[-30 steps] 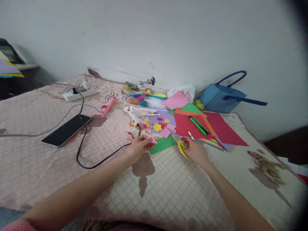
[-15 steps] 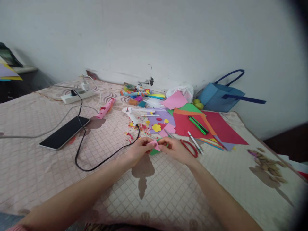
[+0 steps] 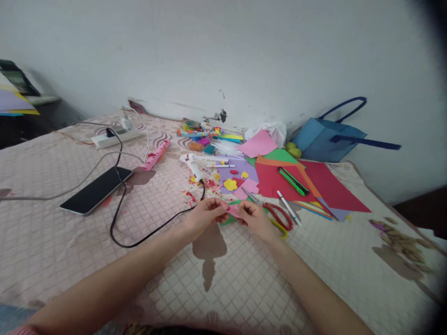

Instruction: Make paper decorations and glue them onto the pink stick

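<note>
A small pink paper piece [image 3: 233, 211] is stretched between my two hands, above a green sheet [image 3: 228, 219] lying on the bed cover. My left hand [image 3: 208, 215] pinches its left end between thumb and fingers. On its right end, the fingers of my right hand [image 3: 254, 217] are closed. Scissors with red handles [image 3: 279, 216] lie just beyond my right hand, and a yellow handle [image 3: 280, 229] shows beside its wrist. A yellow paper flower [image 3: 230, 184] rests on a purple sheet [image 3: 223, 173] behind the hands.
A white glue gun [image 3: 193, 167] with a black cord lies behind my left hand. Farther left are a black tablet [image 3: 96, 190] and a power strip [image 3: 117, 138]. Red sheets [image 3: 335, 186], a green cutter [image 3: 293, 181] and a blue bag [image 3: 326, 139] are at the right.
The pink piece now looks narrower and flatter between my fingers. My right hand has shifted slightly right, and a yellow handle now shows beside it. The view has turned slightly.
</note>
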A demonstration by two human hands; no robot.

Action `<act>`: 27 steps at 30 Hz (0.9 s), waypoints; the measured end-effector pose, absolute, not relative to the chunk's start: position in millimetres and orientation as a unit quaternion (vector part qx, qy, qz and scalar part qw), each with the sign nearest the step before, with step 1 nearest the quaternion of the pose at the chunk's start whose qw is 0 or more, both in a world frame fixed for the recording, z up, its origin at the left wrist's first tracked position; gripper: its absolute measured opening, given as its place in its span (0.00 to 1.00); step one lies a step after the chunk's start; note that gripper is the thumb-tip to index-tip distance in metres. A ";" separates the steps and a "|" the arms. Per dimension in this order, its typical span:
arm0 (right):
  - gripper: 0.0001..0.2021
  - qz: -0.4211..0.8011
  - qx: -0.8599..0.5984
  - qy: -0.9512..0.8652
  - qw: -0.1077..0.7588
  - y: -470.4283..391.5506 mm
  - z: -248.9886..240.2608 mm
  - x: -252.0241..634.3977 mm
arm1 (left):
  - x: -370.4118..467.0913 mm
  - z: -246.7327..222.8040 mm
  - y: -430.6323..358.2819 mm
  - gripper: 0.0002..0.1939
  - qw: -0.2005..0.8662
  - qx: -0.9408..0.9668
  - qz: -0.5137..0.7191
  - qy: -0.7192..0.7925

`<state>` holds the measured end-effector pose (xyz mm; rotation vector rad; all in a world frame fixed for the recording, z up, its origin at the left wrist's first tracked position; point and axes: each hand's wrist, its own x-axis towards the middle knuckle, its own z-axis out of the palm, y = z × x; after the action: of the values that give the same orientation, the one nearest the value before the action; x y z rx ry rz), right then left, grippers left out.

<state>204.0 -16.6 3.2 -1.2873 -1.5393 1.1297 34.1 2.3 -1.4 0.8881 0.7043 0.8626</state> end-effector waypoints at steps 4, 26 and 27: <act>0.12 0.508 -0.505 -0.537 0.445 -15.5 -5.1 206.8 | 31.4 0.1 5.5 0.17 0.736 0.474 0.365 0.318; 0.09 0.375 -0.451 -0.627 0.513 -21.7 -6.6 205.5 | 29.5 -11.6 12.4 0.13 0.552 0.653 0.417 0.309; 0.09 0.370 -0.449 -0.628 0.517 -21.9 -7.5 205.4 | 29.4 -12.1 12.6 0.12 0.552 0.650 0.419 0.313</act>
<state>205.4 -21.9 -7.5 -1.0792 -1.5077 0.8884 29.4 12.6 -12.1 1.5360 0.7391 0.9903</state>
